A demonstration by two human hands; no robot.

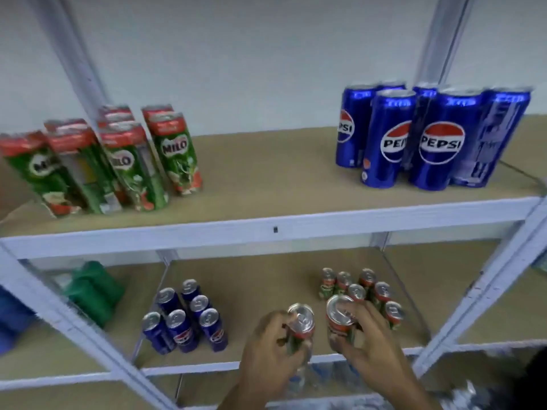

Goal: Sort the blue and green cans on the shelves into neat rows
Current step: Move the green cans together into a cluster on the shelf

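Each hand's grip, left hand [270,347] and right hand [365,341], seemingly holds one green can.

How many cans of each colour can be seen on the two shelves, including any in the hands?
Blue cans, upper shelf: 6
Blue cans, lower shelf: 6
Green cans, upper shelf: 6
Green cans, lower shelf: 6
Green cans in hands: 2
Total: 26

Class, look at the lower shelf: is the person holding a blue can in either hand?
No: the left hand and the right hand each grip a green can, while the blue cans stand untouched.
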